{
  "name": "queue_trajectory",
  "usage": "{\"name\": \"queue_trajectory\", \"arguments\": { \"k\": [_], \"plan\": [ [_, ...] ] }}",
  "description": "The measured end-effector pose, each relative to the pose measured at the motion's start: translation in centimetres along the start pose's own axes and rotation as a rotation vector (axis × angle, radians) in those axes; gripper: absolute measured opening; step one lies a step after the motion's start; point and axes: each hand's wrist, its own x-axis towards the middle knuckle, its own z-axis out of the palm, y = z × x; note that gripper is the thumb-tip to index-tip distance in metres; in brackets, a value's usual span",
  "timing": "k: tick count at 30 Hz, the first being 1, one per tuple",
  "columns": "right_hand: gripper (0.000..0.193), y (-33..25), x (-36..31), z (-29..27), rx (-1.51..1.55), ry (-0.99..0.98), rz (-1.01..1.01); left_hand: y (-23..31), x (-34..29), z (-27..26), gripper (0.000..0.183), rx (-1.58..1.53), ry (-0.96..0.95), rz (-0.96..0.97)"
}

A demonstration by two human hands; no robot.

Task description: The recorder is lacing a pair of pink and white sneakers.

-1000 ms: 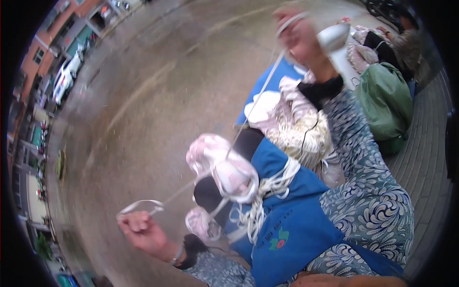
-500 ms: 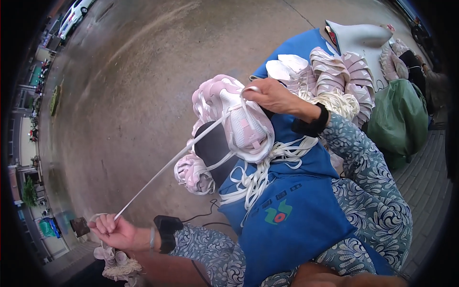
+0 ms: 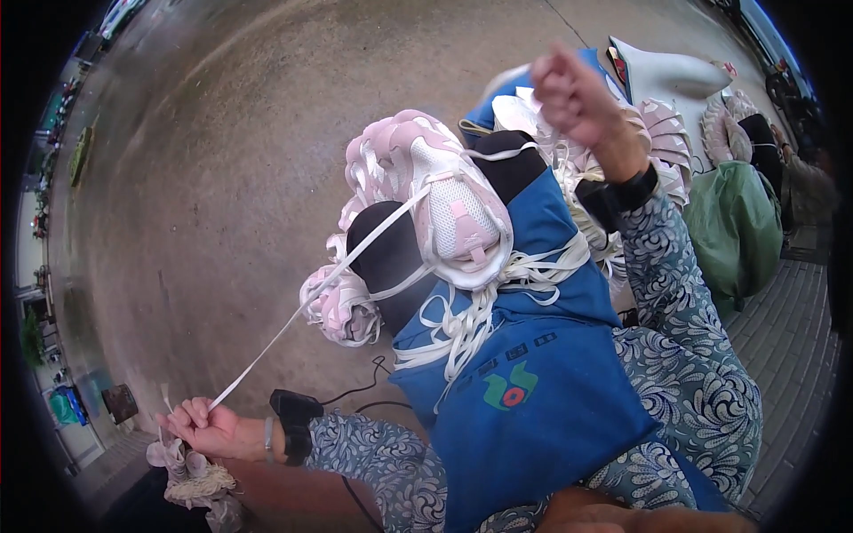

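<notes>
My left hand (image 3: 203, 428) is closed low at the left, gripping a white shoelace (image 3: 302, 311). The lace stretches taut up to a pink-and-white sneaker upper (image 3: 462, 226), which lies toe towards me on my lap. More uppers (image 3: 382, 155) are nested behind it in a curved stack. My right hand (image 3: 577, 98) is raised beyond the sneaker upper on the right, blurred, its fingers curled; what they hold is hidden. Another lace (image 3: 506, 155) trails from the upper towards that hand. Loose white laces (image 3: 462, 333) spread over my blue apron (image 3: 524, 435).
A bundled pink upper (image 3: 340, 305) hangs left of a dark knee. Behind my right arm are more stacked uppers (image 3: 666, 133), a white curved seat-like form (image 3: 675, 75) and a green bag (image 3: 736, 218). Laced pieces (image 3: 195, 475) sit below my left hand. A person's arm (image 3: 804, 164) shows at far right.
My right hand has moved from the sneaker upper up and to the right. My left hand keeps the lace taut. The view has shifted slightly.
</notes>
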Motion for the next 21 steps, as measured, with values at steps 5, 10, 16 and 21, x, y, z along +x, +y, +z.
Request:
{"name": "queue_trajectory", "arguments": {
  "k": [5,10,16,21],
  "plan": [
    [0.029,-4.8,-1.5,-1.6,-0.147,0.358,-0.409,-1.5,0.4,-0.1,0.015,-0.002,-0.122,-0.033],
    [0.020,6.3,1.3,2.7,-1.343,0.231,-0.463,-8.9,-6.0,11.4,0.019,0.259,-0.193,-0.393],
    [0.021,9.3,2.2,3.2,-1.485,0.128,-0.103,-16.2,-12.2,16.3,0.016,0.760,-0.622,-0.553],
    [0.018,9.3,0.5,4.5,-1.579,0.053,-0.152,-18.9,-13.2,17.7,0.018,0.998,-1.062,-0.245]
  ]
}}
